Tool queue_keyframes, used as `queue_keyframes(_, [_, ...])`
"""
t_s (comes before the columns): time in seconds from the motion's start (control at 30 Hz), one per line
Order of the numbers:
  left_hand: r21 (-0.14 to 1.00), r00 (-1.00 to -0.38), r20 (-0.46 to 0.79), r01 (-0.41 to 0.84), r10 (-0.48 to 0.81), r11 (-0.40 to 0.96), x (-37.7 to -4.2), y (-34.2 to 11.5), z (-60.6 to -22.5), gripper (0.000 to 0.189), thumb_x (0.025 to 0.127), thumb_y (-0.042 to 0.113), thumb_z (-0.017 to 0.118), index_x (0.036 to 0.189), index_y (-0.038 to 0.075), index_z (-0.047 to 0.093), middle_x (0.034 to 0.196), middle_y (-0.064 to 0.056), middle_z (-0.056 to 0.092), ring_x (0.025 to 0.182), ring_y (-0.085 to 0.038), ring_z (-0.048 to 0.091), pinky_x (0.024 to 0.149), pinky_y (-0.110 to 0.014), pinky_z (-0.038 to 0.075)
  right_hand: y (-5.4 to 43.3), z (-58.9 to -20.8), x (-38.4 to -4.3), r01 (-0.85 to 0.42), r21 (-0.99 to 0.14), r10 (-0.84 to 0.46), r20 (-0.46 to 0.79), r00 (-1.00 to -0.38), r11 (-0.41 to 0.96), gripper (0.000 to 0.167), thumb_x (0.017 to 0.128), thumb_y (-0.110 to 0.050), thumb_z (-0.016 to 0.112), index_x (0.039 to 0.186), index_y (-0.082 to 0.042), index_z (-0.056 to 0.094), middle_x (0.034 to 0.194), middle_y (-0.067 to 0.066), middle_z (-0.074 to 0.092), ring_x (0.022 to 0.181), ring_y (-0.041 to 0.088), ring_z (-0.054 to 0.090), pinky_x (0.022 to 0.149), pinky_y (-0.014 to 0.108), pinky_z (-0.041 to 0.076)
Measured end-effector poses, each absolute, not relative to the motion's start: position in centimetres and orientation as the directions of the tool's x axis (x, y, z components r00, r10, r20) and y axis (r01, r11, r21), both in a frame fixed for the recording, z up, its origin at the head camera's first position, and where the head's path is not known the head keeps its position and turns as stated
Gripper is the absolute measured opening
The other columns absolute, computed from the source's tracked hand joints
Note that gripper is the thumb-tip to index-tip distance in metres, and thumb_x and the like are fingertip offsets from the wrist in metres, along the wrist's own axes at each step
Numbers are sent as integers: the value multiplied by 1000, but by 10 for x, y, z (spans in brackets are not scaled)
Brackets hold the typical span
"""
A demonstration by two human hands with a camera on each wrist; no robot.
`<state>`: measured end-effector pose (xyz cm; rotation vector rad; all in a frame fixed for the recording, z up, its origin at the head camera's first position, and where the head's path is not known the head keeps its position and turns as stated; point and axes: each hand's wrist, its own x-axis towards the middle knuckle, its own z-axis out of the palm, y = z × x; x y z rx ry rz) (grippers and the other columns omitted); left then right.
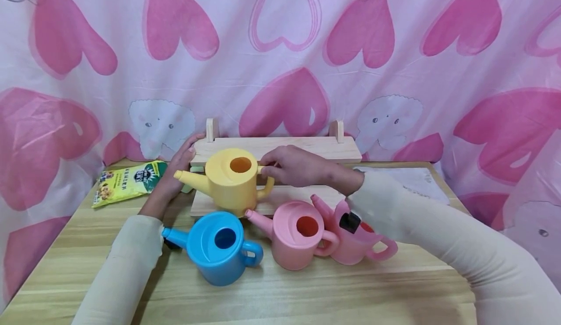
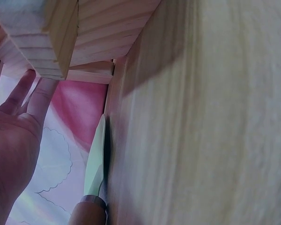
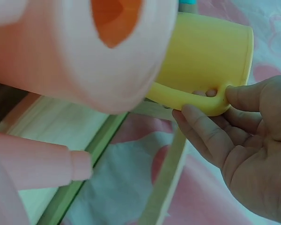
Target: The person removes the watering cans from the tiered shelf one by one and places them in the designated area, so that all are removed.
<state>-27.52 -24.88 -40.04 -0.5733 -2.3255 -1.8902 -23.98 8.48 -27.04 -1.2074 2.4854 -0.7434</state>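
The yellow watering can (image 1: pixel 234 188) is upright at the two-tier wooden shelf (image 1: pixel 280 147), its spout pointing left. My right hand (image 1: pixel 300 166) pinches the top of its handle (image 3: pixel 192 101) between thumb and fingers. Whether the can's base touches the lower board is hard to tell. My left hand (image 1: pixel 177 166) is at the shelf's left end, its straight fingers (image 2: pixel 40 103) touching the wood. In front stand a blue watering can (image 1: pixel 216 252) and a pink watering can (image 1: pixel 293 242). A second pink watering can (image 1: pixel 350 239) is partly hidden by my right sleeve.
A yellow-green snack-like packet (image 1: pixel 129 183) lies left of my left hand. A pale green blade (image 2: pixel 94 159) with a brown handle lies by the shelf's left end. White paper (image 1: pixel 405 181) lies at the table's right. A heart-print curtain (image 1: pixel 280 57) hangs behind.
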Motion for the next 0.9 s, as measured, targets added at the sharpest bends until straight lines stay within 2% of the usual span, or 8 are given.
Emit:
queue_keyframes(0.03, [917, -922, 312, 355, 228, 181, -275, -249, -400, 53, 113, 36, 28, 163, 19, 29, 165, -10, 24, 145, -34, 27, 116, -62, 24, 85, -268, -240, -645, -560, -786, -21, -617, 521, 22, 105, -13, 60, 122, -8, 74, 103, 2, 72, 83, 17, 60, 73, 28, 55])
queue_keyframes(0.13, [909, -927, 310, 355, 212, 220, -273, -249, -400, 53, 113, 38, 28, 163, 20, 29, 164, -8, 28, 142, -26, 32, 115, -49, 31, 88, -261, -239, -650, -555, -780, 4, -626, 519, 23, 105, -14, 60, 123, -9, 74, 105, 2, 72, 88, 17, 60, 79, 29, 54])
queue_keyframes(0.23, [922, -937, 280, 323, 207, 215, -271, -248, -398, 54, 113, 41, 28, 163, 22, 27, 158, -12, 33, 128, -25, 46, 99, -36, 48, 93, -253, -237, -658, -552, -774, 34, -632, 512, 24, 105, -15, 62, 125, -9, 73, 107, 1, 72, 94, 17, 61, 84, 29, 54])
queue_keyframes(0.3, [936, -948, 246, 286, 201, 207, -271, -247, -398, 55, 113, 45, 28, 164, 24, 27, 156, -12, 34, 120, -24, 50, 87, -34, 55, 97, -248, -235, -661, -555, -770, 56, -636, 506, 25, 104, -14, 62, 126, -9, 73, 106, 0, 72, 94, 18, 62, 85, 30, 55])
queue_keyframes(0.4, [950, -958, 209, 246, 194, 191, -272, -246, -397, 55, 112, 47, 29, 164, 26, 26, 158, -13, 31, 123, -30, 48, 85, -50, 58, 105, -240, -231, -653, -575, -758, 84, -647, 494, 26, 104, -13, 63, 127, -8, 72, 107, 0, 72, 94, 19, 64, 85, 31, 57])
queue_keyframes(0.53, [953, -966, 189, 224, 179, 204, -273, -244, -396, 58, 111, 51, 30, 164, 28, 26, 165, -9, 22, 137, -41, 38, 92, -68, 49, 117, -232, -226, -613, -625, -732, 95, -674, 483, 27, 104, -10, 63, 129, -5, 71, 111, 4, 72, 99, 20, 67, 86, 34, 59])
queue_keyframes(0.67, [956, -962, 194, 230, 194, 183, -273, -244, -397, 61, 111, 51, 31, 165, 26, 22, 166, -10, 21, 139, -46, 35, 95, -72, 45, 133, -225, -222, -569, -640, -688, 86, -721, 516, 25, 104, -12, 63, 127, -7, 72, 110, 4, 72, 98, 20, 67, 85, 36, 59])
queue_keyframes(0.9, [949, -949, 235, 270, 209, 159, -274, -244, -398, 56, 112, 46, 32, 164, 27, 27, 164, -15, 21, 136, -50, 36, 93, -77, 41, 171, -215, -217, -511, -655, -626, 74, -776, 557, 24, 105, -10, 61, 126, -4, 70, 111, 8, 69, 100, 23, 67, 86, 36, 59])
